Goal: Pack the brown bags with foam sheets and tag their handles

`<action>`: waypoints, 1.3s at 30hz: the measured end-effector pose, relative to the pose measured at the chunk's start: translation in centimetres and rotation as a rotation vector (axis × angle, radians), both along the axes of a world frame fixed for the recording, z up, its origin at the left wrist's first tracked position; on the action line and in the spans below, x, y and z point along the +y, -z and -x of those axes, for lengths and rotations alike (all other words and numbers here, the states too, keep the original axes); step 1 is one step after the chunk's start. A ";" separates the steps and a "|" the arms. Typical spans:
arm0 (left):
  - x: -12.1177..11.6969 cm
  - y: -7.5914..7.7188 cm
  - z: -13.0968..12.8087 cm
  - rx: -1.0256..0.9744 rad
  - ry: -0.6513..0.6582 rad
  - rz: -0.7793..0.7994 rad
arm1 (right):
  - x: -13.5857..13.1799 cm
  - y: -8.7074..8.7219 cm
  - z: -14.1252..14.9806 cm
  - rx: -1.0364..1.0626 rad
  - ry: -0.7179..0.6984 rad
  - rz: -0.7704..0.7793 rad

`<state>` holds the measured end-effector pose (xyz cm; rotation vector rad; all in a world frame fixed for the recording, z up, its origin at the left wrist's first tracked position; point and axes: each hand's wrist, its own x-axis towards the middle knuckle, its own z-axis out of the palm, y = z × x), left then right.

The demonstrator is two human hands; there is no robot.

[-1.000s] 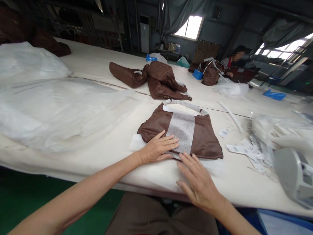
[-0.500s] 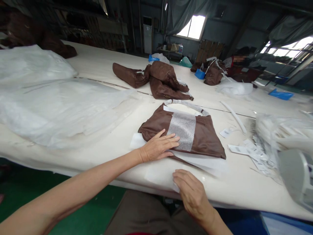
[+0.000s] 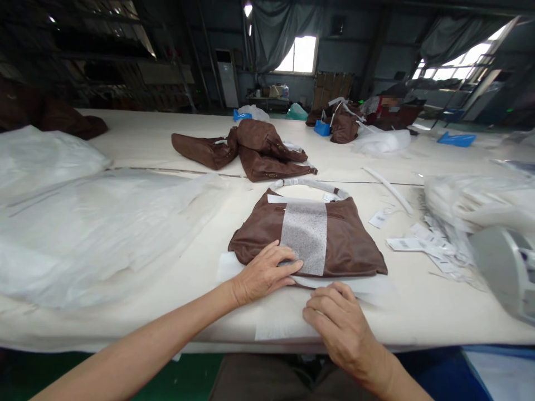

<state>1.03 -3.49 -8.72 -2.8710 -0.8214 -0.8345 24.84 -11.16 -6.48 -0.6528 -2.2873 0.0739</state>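
A brown leather handbag (image 3: 351, 245) lies flat near the table's front edge, its handle wrapped in white. A white foam strip (image 3: 304, 236) runs over its middle. My left hand (image 3: 261, 273) rests flat on the bag's lower left, fingers spread at the strip's end. Just below the bag, my right hand (image 3: 338, 323) has its fingers curled over the edge of a thin white sheet (image 3: 276, 320) that lies under the bag.
Several more brown bags (image 3: 251, 147) lie mid-table. Clear plastic bags (image 3: 83, 223) spread across the left. Paper tags (image 3: 418, 245) and wrapped stuff (image 3: 472, 203) sit to the right, a grey device (image 3: 505, 273) beyond. A person (image 3: 390, 108) works at the far right.
My right hand drew back from the bag's lower edge toward the table front, curled onto the white sheet, then came up close to the bag. The left hand stayed on the bag.
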 end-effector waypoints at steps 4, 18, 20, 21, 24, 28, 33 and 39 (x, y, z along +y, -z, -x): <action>0.4 -1.7 1.1 0.095 0.098 0.187 | 2.4 -1.3 -0.6 0.026 0.083 0.028; 1.2 -4.1 1.3 0.030 0.074 0.551 | 5.1 -1.7 0.9 -0.028 0.473 0.479; 1.2 -3.6 0.6 -0.079 -0.001 0.553 | 5.4 -1.4 1.0 -0.038 0.529 0.490; 1.1 -3.4 0.3 -0.119 -0.040 0.561 | 5.5 -1.2 1.0 -0.048 0.554 0.492; 0.9 -3.1 -0.7 -0.192 -0.158 0.593 | 5.9 -0.5 1.0 -0.085 0.621 0.473; 0.8 -2.9 -1.5 -0.237 -0.300 0.619 | 6.2 0.4 1.3 -0.117 0.706 0.388; 0.4 -2.4 -2.0 -0.341 -0.436 0.554 | 6.3 0.8 1.7 -0.094 0.770 0.273; 0.6 -1.9 -2.5 -0.358 -0.589 0.493 | 6.7 1.4 1.9 -0.002 0.779 0.287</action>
